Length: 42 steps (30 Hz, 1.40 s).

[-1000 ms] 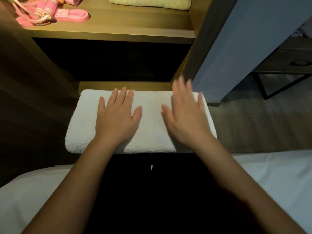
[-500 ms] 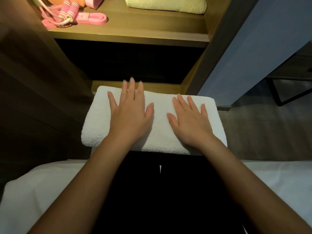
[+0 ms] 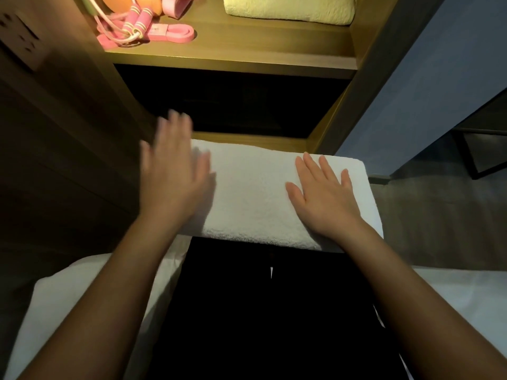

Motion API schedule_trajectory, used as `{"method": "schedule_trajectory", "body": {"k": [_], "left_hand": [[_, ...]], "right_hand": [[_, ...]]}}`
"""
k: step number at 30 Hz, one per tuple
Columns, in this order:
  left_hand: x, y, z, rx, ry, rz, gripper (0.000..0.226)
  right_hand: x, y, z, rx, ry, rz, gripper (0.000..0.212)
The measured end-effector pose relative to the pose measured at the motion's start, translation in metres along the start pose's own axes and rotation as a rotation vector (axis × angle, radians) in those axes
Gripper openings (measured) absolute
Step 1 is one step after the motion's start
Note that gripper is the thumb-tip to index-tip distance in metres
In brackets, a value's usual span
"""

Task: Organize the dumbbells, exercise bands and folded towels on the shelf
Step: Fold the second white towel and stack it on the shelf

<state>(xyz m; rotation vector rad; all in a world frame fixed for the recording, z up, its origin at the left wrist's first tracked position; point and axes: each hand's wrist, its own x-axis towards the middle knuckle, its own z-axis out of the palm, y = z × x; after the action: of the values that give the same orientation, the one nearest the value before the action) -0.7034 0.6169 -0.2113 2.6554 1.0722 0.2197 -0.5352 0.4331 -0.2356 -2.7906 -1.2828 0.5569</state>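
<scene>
A folded white towel lies across my dark-clothed lap in front of the wooden shelf unit. My right hand rests flat on the towel's right half, fingers straight. My left hand, blurred with motion, is over the towel's left end with fingers straight. On the lit shelf above lie pink exercise bands tangled with a pink-handled rope, an orange object behind them, and a folded yellow-green towel at the right.
A dark lower compartment opens just beyond the towel. A wooden side panel with a wall socket stands at the left, a blue-grey wall at the right. White bedding lies either side of my legs.
My left hand slid from the towel's middle out to its left end and is blurred. My right hand shifted toward the right end. The view tilted, showing more of the upper shelf.
</scene>
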Motion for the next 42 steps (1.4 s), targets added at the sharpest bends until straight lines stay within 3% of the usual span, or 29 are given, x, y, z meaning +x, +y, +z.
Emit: {"method": "schedule_trajectory", "body": {"k": [2, 4, 7, 10, 15, 18, 22, 24, 26, 29, 32, 34, 38, 42], "left_hand": [[-0.011, -0.002, 0.02, 0.03, -0.228, 0.027, 0.066], [-0.008, -0.004, 0.025, 0.061, -0.323, 0.04, 0.066], [-0.015, 0.017, 0.018, 0.073, -0.26, 0.26, 0.069], [-0.031, 0.039, 0.026, 0.18, -0.333, 0.54, 0.078], [-0.036, 0.021, 0.036, 0.351, -0.204, 0.741, 0.103], [-0.038, 0.019, 0.04, 0.309, -0.151, 0.73, 0.108], [-0.027, 0.025, 0.026, 0.155, -0.079, 0.746, 0.085], [-0.019, 0.031, 0.014, 0.138, -0.141, 0.738, 0.078], [-0.017, 0.038, 0.013, 0.191, -0.194, 0.699, 0.08], [-0.03, 0.043, 0.026, 0.291, -0.094, 0.647, 0.091], [-0.029, 0.044, 0.033, 0.226, 0.05, 0.659, 0.056], [-0.016, 0.048, 0.022, 0.196, -0.016, 0.629, 0.041], [0.015, 0.057, 0.001, 0.281, -0.23, 0.603, 0.039], [0.008, 0.073, 0.006, 0.327, -0.227, 0.611, 0.052]], "right_hand": [[-0.001, -0.001, 0.001, -0.016, 0.009, -0.011, 0.067], [0.0, -0.001, 0.001, -0.019, 0.011, -0.007, 0.067], [0.0, -0.001, 0.0, -0.017, 0.001, 0.0, 0.066], [-0.003, 0.0, 0.001, -0.017, 0.025, 0.005, 0.064], [-0.03, 0.002, 0.001, 0.049, 0.175, -0.187, 0.063], [-0.045, 0.003, 0.006, 0.008, 0.157, -0.285, 0.074], [-0.058, 0.004, 0.022, -0.126, 0.244, -0.316, 0.094], [-0.056, 0.005, 0.025, -0.153, 0.267, -0.294, 0.104], [-0.05, 0.006, 0.021, -0.144, 0.293, -0.287, 0.098], [-0.046, 0.004, 0.002, -0.122, 0.298, -0.319, 0.072], [-0.038, 0.003, -0.021, -0.038, 0.222, -0.333, 0.047], [-0.032, 0.003, -0.026, -0.015, 0.201, -0.331, 0.05], [-0.045, 0.01, -0.011, -0.006, 0.283, -0.257, 0.079], [-0.054, 0.027, 0.0, 0.04, 0.467, -0.208, 0.052]]}}
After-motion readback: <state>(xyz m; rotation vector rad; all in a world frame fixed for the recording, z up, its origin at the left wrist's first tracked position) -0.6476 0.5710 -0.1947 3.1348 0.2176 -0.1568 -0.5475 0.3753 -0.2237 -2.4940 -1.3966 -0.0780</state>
